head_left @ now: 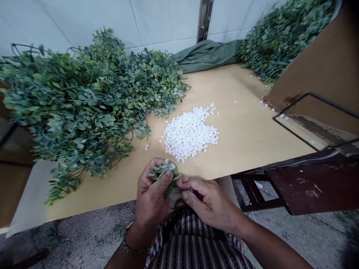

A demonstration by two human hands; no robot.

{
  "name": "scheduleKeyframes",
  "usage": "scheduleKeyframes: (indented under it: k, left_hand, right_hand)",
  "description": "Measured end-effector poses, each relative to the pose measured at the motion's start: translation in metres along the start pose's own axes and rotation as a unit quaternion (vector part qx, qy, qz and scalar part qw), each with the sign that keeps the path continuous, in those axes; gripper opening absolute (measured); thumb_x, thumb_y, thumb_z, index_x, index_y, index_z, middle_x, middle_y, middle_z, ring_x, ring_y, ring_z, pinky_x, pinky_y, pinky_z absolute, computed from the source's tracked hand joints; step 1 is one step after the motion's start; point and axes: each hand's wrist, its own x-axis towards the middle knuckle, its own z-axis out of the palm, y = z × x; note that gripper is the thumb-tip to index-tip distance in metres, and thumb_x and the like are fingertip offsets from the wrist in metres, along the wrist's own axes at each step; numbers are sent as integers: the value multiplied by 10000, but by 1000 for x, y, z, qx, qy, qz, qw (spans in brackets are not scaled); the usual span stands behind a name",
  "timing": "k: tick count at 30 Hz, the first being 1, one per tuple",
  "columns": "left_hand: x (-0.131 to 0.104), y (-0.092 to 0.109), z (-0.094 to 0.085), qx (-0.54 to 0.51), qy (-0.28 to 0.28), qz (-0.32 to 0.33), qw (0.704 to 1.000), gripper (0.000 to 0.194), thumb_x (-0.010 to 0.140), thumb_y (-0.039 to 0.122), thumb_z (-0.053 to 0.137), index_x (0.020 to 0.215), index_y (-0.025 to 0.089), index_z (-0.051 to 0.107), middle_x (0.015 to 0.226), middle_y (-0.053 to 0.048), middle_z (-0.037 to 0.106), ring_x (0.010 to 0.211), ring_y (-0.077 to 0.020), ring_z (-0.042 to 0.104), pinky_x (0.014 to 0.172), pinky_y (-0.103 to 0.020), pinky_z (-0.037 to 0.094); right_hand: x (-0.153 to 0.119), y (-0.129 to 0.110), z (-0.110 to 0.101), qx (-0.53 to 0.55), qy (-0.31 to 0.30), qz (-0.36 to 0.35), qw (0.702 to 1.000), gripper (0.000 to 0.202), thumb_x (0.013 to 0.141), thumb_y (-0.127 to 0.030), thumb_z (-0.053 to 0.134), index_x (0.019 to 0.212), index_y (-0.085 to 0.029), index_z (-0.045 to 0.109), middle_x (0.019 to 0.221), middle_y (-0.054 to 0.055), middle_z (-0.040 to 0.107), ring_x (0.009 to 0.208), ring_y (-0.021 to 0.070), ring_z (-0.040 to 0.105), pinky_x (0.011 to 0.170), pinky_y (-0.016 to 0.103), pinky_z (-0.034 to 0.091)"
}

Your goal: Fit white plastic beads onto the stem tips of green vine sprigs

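Observation:
A small bunch of artificial leaves (pixel 168 168) is gripped between the thumb and fingers of my left hand (pixel 154 192), just over the table's front edge. My right hand (pixel 207 201) is at the bunch's right side with thumb and fingers drawn together; its fingertips are blurred, and I cannot make out what they pinch. Straight ahead of both hands lies a spread pile of small white plastic pieces (pixel 190 134). To the left, a large heap of artificial greenery (pixel 92 101) covers much of the table.
The tan table (pixel 246 123) runs to a tiled wall (pixel 157 22). More greenery (pixel 286 41) sits at the back right beside a cardboard box (pixel 322 71) and a black wire frame (pixel 291 102). Green cloth (pixel 210 54) lies along the wall. A dark red stool (pixel 316 186) stands at right.

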Motion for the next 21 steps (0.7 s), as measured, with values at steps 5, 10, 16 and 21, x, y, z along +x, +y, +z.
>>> scheduleKeyframes:
  k: [5,10,16,21]
  left_hand:
    - [11,-1,-5,54,52,7,997,166,637,163,775,698,159,620,610,25,574,471,-62,473,412,-143,389]
    - [19,-15,4,66,21,-53,996,183,607,217,777,646,151,612,496,52,488,396,-46,393,368,-144,294]
    - [25,-20,11,74,20,-74,994,200,542,215,815,655,143,667,468,58,486,396,-41,370,377,-155,294]
    - [27,-23,12,104,27,-68,992,154,542,203,810,639,148,704,548,29,585,395,-44,400,376,-175,286]
  right_hand:
    - [5,30,-53,-178,113,-4,978,132,920,-171,527,934,-185,657,834,40,704,725,147,656,619,259,531]
    - [26,62,-77,-348,51,-65,934,160,924,-165,506,928,-150,665,834,81,653,778,201,633,675,319,514]
    - [33,69,-67,-437,43,-118,891,237,914,-87,457,777,-147,641,743,82,607,706,200,570,652,330,479]
    - [28,58,-65,-266,121,-91,952,144,892,-110,520,814,-174,622,731,37,615,678,158,571,620,290,456]
